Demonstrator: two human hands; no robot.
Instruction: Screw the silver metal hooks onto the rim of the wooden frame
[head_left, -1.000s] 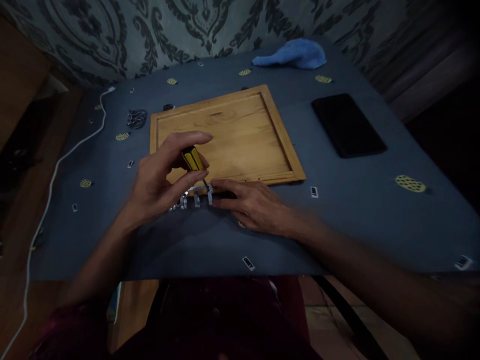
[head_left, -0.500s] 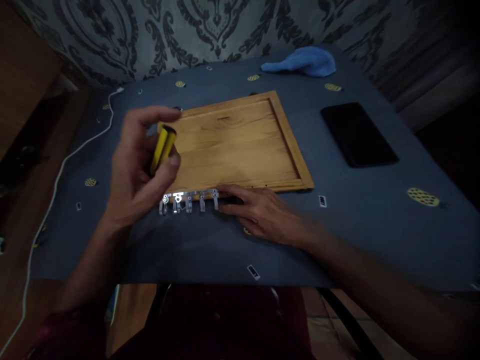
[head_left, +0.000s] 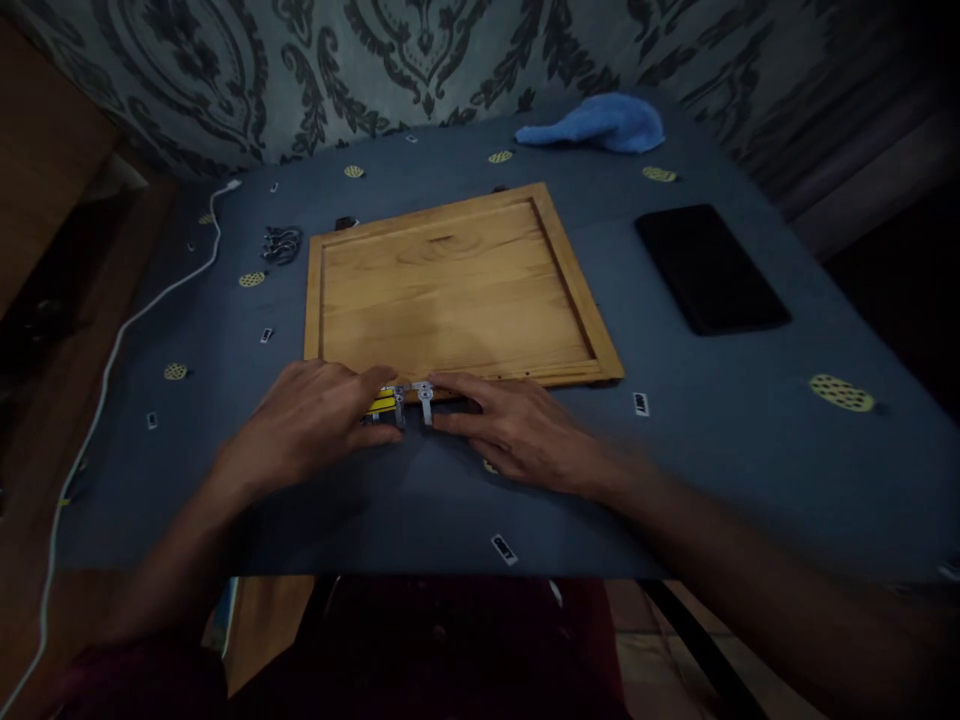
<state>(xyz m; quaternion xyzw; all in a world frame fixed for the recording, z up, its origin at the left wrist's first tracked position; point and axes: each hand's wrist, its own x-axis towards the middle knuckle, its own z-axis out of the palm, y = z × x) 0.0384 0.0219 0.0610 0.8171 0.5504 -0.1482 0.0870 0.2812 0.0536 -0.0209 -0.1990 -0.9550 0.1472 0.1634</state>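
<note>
A framed wooden panel [head_left: 435, 300] lies flat on the table. Along its near edge runs a silver metal hook rail [head_left: 425, 392] with its hooks pointing towards me. My right hand [head_left: 525, 435] grips the rail's right end between its fingers. At the rail's left part is my left hand [head_left: 311, 415], closed around a yellow-and-black tool handle [head_left: 382, 402]. The rest of that tool, and much of the rail, are hidden behind the left fingers. Several small holes show in the panel's near edge, right of the rail.
Several loose dark metal hooks [head_left: 282, 244] lie left of the panel. A black tablet-like device [head_left: 712, 270] rests at the right, and a blue cloth [head_left: 607, 124] at the back. A white cable [head_left: 142, 305] runs down the table's left side [head_left: 120, 460].
My left hand has come down and right from above the panel's left side to the rail, carrying the yellow-and-black tool. The loose metal hooks now show. My right hand has stayed at the rail.
</note>
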